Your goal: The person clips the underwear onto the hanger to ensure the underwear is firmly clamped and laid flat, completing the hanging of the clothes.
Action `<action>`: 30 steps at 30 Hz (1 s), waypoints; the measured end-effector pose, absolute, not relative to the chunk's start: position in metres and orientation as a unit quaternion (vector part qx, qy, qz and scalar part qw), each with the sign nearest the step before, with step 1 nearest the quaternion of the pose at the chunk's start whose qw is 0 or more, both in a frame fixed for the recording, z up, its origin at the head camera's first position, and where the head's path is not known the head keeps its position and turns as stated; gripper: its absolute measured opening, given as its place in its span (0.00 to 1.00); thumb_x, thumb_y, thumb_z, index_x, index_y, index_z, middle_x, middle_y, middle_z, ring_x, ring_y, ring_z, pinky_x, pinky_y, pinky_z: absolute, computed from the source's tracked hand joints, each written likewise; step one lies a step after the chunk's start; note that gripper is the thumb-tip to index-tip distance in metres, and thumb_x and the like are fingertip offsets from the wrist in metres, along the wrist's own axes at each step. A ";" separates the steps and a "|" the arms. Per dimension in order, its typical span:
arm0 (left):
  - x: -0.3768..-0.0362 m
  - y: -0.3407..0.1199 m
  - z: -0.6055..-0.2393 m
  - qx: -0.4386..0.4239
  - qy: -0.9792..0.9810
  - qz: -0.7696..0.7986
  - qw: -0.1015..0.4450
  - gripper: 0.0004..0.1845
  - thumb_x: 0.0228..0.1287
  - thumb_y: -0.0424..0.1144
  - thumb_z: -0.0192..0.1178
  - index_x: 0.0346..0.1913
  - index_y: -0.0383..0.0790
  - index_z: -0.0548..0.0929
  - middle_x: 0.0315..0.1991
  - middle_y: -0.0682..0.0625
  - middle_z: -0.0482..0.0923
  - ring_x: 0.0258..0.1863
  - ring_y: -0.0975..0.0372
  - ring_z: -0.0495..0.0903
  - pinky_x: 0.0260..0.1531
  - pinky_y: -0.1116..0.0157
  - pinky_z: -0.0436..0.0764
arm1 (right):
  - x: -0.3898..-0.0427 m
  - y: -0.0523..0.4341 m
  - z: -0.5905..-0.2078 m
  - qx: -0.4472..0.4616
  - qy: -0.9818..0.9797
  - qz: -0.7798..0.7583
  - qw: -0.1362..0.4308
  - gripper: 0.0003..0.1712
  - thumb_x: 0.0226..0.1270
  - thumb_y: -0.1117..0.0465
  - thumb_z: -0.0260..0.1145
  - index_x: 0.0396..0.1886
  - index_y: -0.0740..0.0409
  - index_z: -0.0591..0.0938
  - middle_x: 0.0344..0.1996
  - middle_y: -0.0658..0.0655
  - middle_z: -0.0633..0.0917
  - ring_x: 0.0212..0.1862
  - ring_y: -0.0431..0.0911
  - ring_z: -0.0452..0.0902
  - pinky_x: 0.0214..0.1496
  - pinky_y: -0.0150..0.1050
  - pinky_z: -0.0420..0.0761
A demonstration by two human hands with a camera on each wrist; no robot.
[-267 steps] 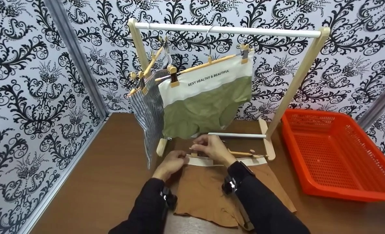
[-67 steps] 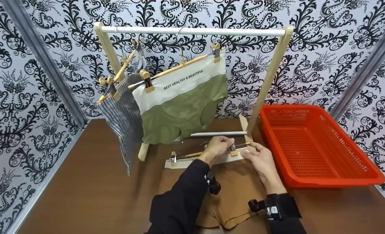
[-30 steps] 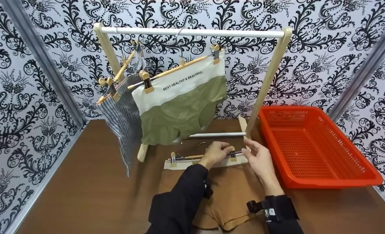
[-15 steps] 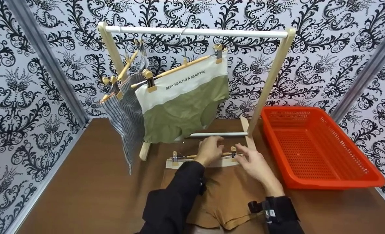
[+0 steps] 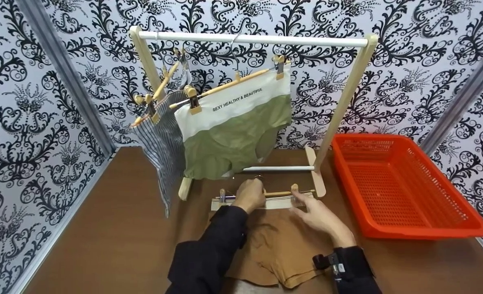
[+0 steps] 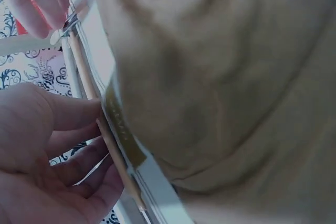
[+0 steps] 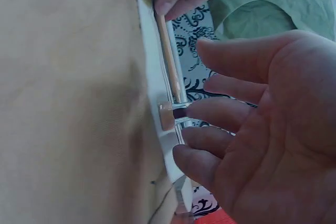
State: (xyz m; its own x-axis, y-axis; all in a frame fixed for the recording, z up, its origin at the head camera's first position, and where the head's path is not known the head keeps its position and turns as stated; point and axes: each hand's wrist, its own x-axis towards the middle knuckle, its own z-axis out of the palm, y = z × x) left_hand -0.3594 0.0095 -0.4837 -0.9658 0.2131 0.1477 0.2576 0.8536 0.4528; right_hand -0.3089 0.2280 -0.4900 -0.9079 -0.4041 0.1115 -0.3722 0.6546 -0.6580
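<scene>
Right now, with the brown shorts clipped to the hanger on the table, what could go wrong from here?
The left hand grips the wooden hanger near its middle only; lifted, it could tilt. The right hand lies open by the right clip, so the brown shorts may slip if that clip bites shallowly. The rail already carries the green shorts; the hanger could snag them.

hanger (image 5: 280, 193) middle hidden under left hand (image 5: 249, 195), brown shorts (image 5: 282, 249) partly behind sleeves

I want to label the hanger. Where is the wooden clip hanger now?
In the head view the wooden clip hanger lies on the brown shorts' waistband, before the rack, between left hand and right hand.
</scene>
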 end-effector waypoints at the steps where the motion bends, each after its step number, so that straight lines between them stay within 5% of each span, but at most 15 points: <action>1: -0.360 0.009 -0.485 -0.122 -0.962 -0.239 0.045 0.10 0.55 0.27 0.64 0.19 0.43 0.83 0.28 0.47 0.86 0.34 0.52 0.85 0.35 0.56 0.83 | -0.309 0.229 -0.491 -0.217 0.908 -0.358 0.031 0.35 0.75 0.61 0.63 0.73 0.75 0.64 0.62 0.73 0.77 0.64 0.65 0.74 0.69 0.61 0.66; 10: -0.364 0.008 -0.490 -0.110 -0.964 -0.242 0.031 0.08 0.43 0.30 0.76 0.29 0.42 0.90 0.32 0.47 0.87 0.36 0.51 0.86 0.33 0.57 0.84 | -0.306 0.229 -0.494 -0.216 0.911 -0.347 0.060 0.34 0.74 0.58 0.65 0.70 0.76 0.68 0.66 0.74 0.73 0.70 0.67 0.65 0.72 0.61 0.61; 14: -0.364 0.008 -0.492 -0.114 -0.964 -0.235 0.039 0.08 0.39 0.29 0.78 0.25 0.42 0.90 0.30 0.48 0.87 0.34 0.51 0.85 0.31 0.57 0.83 | -0.306 0.230 -0.495 -0.226 0.912 -0.334 0.071 0.33 0.75 0.57 0.64 0.69 0.75 0.69 0.67 0.75 0.71 0.71 0.67 0.63 0.72 0.62 0.61; 19: -0.364 0.011 -0.493 -0.113 -0.966 -0.223 0.060 0.10 0.45 0.27 0.73 0.17 0.42 0.84 0.28 0.45 0.87 0.32 0.50 0.86 0.31 0.56 0.83 | -0.307 0.230 -0.496 -0.241 0.913 -0.319 0.075 0.33 0.75 0.57 0.64 0.69 0.75 0.70 0.67 0.76 0.71 0.70 0.68 0.64 0.70 0.62 0.63; 30: -0.362 0.014 -0.493 -0.089 -0.966 -0.231 0.075 0.11 0.54 0.26 0.66 0.18 0.40 0.83 0.30 0.43 0.86 0.33 0.48 0.86 0.32 0.55 0.84 | -0.308 0.229 -0.498 -0.234 0.916 -0.319 0.071 0.33 0.74 0.58 0.64 0.69 0.75 0.69 0.67 0.76 0.71 0.71 0.68 0.63 0.71 0.62 0.61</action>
State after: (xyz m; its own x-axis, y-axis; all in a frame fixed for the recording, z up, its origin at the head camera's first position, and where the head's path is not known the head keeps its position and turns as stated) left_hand -0.3616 0.0139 -0.4934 -0.9730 0.1366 0.1861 0.2061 0.8776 0.4329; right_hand -0.3078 0.2286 -0.4976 -0.8801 -0.4744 0.0186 -0.3835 0.6873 -0.6168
